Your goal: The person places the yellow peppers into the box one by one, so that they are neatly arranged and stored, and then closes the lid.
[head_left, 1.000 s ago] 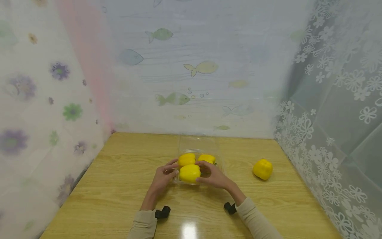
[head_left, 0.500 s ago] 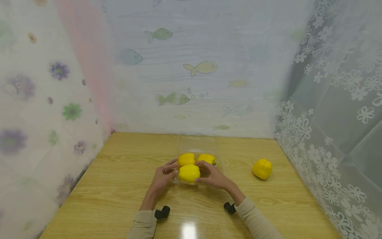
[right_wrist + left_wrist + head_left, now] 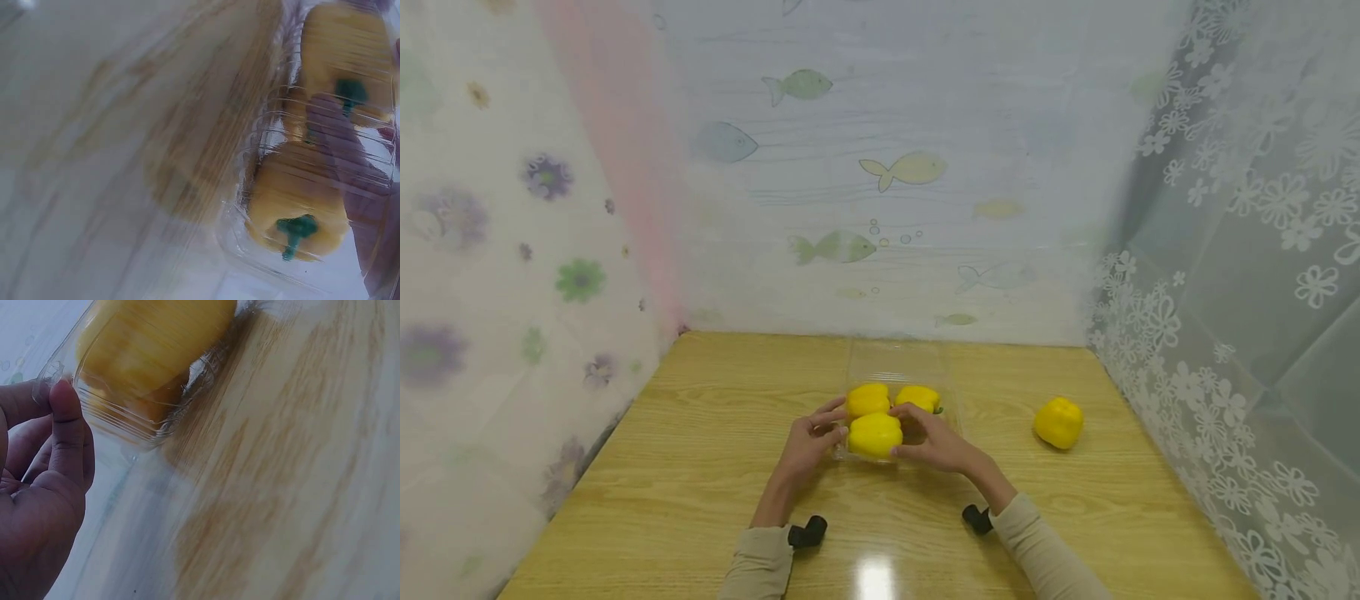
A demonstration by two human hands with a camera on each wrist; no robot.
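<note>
A clear plastic clamshell box (image 3: 951, 433) lies on the table with three yellow bell peppers in it. Two stand at the back, the left one (image 3: 868, 401) and the right one (image 3: 917, 398); the front pepper (image 3: 876, 436) is at the near left. My left hand (image 3: 808, 442) pinches the box's left rim between thumb and fingers, plain in the left wrist view. My right hand (image 3: 934, 442) reaches into the box, thumb and fingers against the front pepper's right end. In the right wrist view that hand (image 3: 350, 156) shows partly through the clear wall.
A further yellow bell pepper (image 3: 1059, 423) sits on the wooden table (image 3: 715, 483), right of the box. The box's lid (image 3: 898, 360) lies folded back toward the fish-patterned curtain (image 3: 910, 250). Flowered curtains stand at both sides.
</note>
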